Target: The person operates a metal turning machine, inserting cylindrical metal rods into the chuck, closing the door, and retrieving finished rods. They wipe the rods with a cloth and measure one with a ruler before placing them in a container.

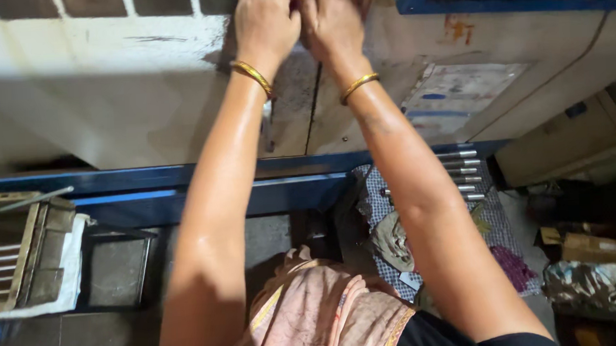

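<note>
The wide cream-painted metal machine housing fills the upper view; both hands press together at its dark central door seam, near the top edge; left hand and right hand look closed, yet what they clasp cannot be told; steady, even pulling seems wise; open room lies leftward; steel rods crowd the blue ledge rightward.

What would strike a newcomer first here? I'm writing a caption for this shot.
Two bare arms reach up the middle, left hand and right hand pressed together against the pale machine door, a gold bangle on each wrist. At right, metal rods lie on a checked cloth.
</note>
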Demonstrator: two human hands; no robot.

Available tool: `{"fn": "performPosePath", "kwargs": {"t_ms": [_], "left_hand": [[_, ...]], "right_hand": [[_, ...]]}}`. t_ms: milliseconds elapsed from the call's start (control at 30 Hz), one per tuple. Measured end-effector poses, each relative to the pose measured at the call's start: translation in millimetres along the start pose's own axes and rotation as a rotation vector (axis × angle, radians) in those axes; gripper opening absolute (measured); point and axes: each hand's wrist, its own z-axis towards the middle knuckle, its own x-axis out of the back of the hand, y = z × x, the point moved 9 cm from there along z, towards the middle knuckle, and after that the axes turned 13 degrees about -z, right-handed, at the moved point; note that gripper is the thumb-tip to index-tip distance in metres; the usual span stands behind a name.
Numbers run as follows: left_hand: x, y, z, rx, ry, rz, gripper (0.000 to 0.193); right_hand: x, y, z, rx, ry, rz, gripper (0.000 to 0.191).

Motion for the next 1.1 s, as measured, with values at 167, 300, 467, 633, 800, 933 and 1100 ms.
{"fn": "performPosePath", "kwargs": {"t_ms": [167,300,467,633,800,933,1100], "left_hand": [[79,-9,-7,-0.168,0.253,0.079,0.023],[117,-21,-18,-0.251,0.346,0.247,0.031],[134,-57,-5,-0.108,0.267,0.371,0.07],[131,-81,2,0.078,0.126,0.334,0.069],[132,-81,-1,0.058,0.12,0.342,0.067],[135,-83,-1,0.024,0.183,0.313,0.063],[136,-84,-1,-0.018,0.227,0.334,0.055]], "right_hand": [[-12,-28,21,-0.009,-0.085,-0.028,0.04],[-7,-91,26,0.27,0.264,-0.051,0.057],[-47,-137,41,0.355,0.187,-0.393,0.069],[-49,-141,44,0.305,0.161,-0.341,0.064],[-42,-144,42,0.307,0.137,-0.361,0.064],[-39,-148,41,0.292,0.109,-0.338,0.06],[-35,-152,37,0.289,0.171,-0.326,0.053]]}}
